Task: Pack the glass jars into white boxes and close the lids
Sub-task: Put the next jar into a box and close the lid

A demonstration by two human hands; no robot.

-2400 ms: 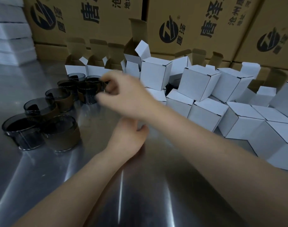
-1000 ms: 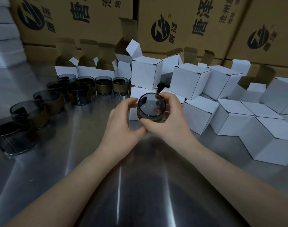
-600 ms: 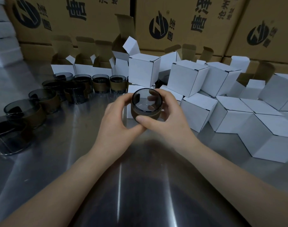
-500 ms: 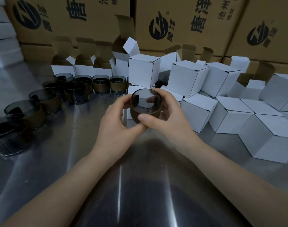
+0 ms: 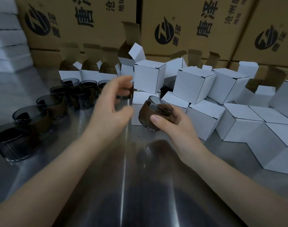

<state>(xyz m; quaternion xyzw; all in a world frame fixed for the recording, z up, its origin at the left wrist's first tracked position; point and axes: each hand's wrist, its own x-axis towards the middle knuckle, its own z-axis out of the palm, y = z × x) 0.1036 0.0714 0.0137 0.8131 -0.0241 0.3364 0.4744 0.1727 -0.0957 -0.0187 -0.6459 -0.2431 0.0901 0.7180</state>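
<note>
The right hand point(image 5: 174, 126) curls round a glass jar point(image 5: 154, 112), thumb across its brown sleeve, holding it tilted with the mouth up and away. The left hand point(image 5: 112, 105), blurred, hangs just left of it, fingers loosely spread and holding nothing. The smooth glass looks slippery, breakable and fairly light, so the sleeve seems the surest grip. Open white boxes point(image 5: 90, 74) stand beyond the left hand and closed boxes point(image 5: 194, 86) beyond the right.

One wide-angle camera, worn on the head, is looking forward and down across the table point(image 5: 148, 194). It is sitting close over the left hand point(image 5: 110, 108) and right hand point(image 5: 174, 126), and is framing jars point(image 5: 84, 97) at far left, boxes point(image 5: 194, 86) at right, and cartons point(image 5: 189, 22) along the far side.
</note>
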